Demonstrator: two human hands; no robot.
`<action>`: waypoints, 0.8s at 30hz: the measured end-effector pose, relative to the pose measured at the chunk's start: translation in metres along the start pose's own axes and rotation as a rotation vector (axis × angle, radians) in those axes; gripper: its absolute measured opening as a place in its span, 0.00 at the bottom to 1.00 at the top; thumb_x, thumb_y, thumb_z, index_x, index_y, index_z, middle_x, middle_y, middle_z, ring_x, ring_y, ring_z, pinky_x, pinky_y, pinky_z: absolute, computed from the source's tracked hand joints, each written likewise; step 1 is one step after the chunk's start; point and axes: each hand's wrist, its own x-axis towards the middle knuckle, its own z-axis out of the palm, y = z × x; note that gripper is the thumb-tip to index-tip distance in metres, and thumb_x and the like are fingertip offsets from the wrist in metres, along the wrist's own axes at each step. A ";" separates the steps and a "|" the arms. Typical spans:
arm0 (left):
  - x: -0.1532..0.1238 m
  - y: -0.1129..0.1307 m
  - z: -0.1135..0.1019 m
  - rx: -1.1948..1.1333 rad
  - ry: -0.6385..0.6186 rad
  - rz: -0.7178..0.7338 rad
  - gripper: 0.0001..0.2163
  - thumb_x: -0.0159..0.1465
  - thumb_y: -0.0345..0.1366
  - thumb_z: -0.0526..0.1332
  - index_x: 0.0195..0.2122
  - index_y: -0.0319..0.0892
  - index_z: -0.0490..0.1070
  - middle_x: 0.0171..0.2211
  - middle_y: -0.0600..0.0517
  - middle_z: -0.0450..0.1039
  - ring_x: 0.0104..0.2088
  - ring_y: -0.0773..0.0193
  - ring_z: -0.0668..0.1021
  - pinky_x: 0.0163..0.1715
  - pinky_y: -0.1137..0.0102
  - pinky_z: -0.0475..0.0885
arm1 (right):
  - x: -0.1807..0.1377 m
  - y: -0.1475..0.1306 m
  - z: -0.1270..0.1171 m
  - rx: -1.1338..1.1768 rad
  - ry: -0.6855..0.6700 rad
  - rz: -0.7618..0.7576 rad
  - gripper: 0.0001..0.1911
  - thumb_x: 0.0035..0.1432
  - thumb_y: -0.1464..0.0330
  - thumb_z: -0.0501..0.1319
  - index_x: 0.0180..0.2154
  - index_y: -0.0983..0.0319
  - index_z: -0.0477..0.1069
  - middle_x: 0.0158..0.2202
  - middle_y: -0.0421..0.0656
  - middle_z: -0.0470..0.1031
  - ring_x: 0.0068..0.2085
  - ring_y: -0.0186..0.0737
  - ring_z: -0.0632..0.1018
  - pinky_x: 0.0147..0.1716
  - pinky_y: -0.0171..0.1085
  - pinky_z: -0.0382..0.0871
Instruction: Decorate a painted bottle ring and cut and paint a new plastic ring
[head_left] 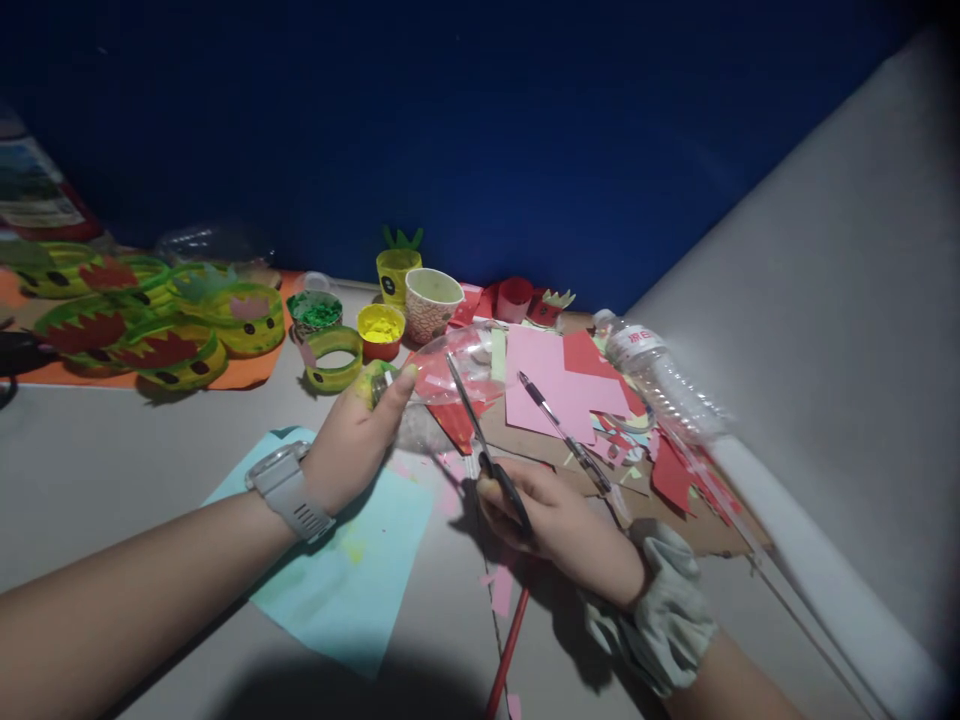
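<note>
My left hand [352, 440], wearing a grey wristwatch, is closed around the neck end of a clear plastic bottle piece [442, 375]. Its wide part points away to the right, above the table. In my right hand [559, 520] are scissors [512, 497] with black handles, the fingers wrapped around the loops. Their blades point up and away and cross in front of the clear plastic; whether they touch it I cannot tell. Just past my left hand is a yellow-green plastic ring [352, 380] with a dark spot.
Several painted rings [187, 345] lie on orange paper [262, 370] at left. Paint cups [381, 345] and a patterned paper cup [435, 310] stand at the back. Pink paper [536, 400], a pen [555, 415], a clear bottle [660, 375], blue paper [330, 600] and a red stick [510, 650] lie around.
</note>
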 end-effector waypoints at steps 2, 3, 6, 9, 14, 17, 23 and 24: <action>0.000 0.000 0.000 0.030 -0.018 -0.006 0.20 0.66 0.56 0.47 0.28 0.45 0.57 0.18 0.59 0.54 0.19 0.68 0.59 0.23 0.68 0.57 | 0.001 0.001 0.003 0.027 -0.008 -0.003 0.20 0.62 0.56 0.58 0.25 0.61 0.56 0.17 0.32 0.57 0.19 0.25 0.57 0.17 0.28 0.47; 0.001 0.000 0.000 0.045 -0.033 -0.010 0.20 0.67 0.55 0.46 0.28 0.45 0.57 0.18 0.59 0.54 0.19 0.68 0.59 0.23 0.68 0.57 | 0.002 0.002 0.003 0.031 -0.008 -0.009 0.20 0.62 0.56 0.58 0.25 0.61 0.56 0.17 0.32 0.58 0.19 0.25 0.57 0.17 0.28 0.48; 0.000 -0.001 -0.001 0.064 -0.042 -0.019 0.19 0.67 0.55 0.46 0.30 0.45 0.58 0.18 0.60 0.55 0.19 0.68 0.59 0.24 0.68 0.57 | 0.003 0.006 0.003 0.001 -0.004 -0.038 0.19 0.62 0.57 0.58 0.26 0.61 0.58 0.18 0.32 0.58 0.20 0.26 0.57 0.18 0.28 0.48; 0.000 0.000 -0.001 0.090 -0.066 -0.021 0.18 0.67 0.53 0.48 0.30 0.44 0.58 0.19 0.59 0.56 0.21 0.67 0.60 0.26 0.67 0.57 | 0.003 0.007 0.000 -0.041 0.007 -0.055 0.18 0.61 0.57 0.59 0.27 0.61 0.59 0.19 0.32 0.58 0.21 0.26 0.58 0.19 0.29 0.51; 0.001 0.006 0.001 0.173 -0.087 -0.026 0.17 0.67 0.52 0.50 0.28 0.44 0.56 0.22 0.58 0.57 0.25 0.66 0.62 0.30 0.66 0.59 | 0.000 0.003 -0.002 -0.137 0.043 -0.072 0.18 0.61 0.55 0.58 0.30 0.62 0.59 0.24 0.34 0.57 0.25 0.28 0.59 0.24 0.30 0.57; 0.000 0.008 0.001 0.192 -0.090 -0.018 0.18 0.67 0.52 0.50 0.27 0.44 0.55 0.23 0.57 0.57 0.26 0.66 0.63 0.31 0.66 0.59 | -0.002 0.002 -0.003 -0.223 0.046 -0.081 0.19 0.63 0.53 0.55 0.31 0.62 0.60 0.26 0.35 0.58 0.27 0.30 0.61 0.27 0.31 0.58; -0.002 0.007 -0.001 0.225 -0.106 0.002 0.18 0.66 0.54 0.49 0.28 0.44 0.56 0.24 0.56 0.59 0.27 0.65 0.64 0.31 0.66 0.60 | -0.003 0.004 -0.006 -0.382 0.093 -0.080 0.18 0.63 0.53 0.54 0.31 0.62 0.61 0.27 0.37 0.61 0.30 0.33 0.63 0.29 0.33 0.59; -0.003 0.007 -0.001 0.229 -0.108 0.011 0.18 0.66 0.53 0.49 0.28 0.44 0.56 0.24 0.56 0.59 0.26 0.65 0.64 0.31 0.66 0.60 | -0.003 0.003 -0.007 -0.371 0.089 -0.082 0.19 0.63 0.53 0.54 0.31 0.62 0.61 0.28 0.37 0.61 0.30 0.33 0.63 0.30 0.33 0.59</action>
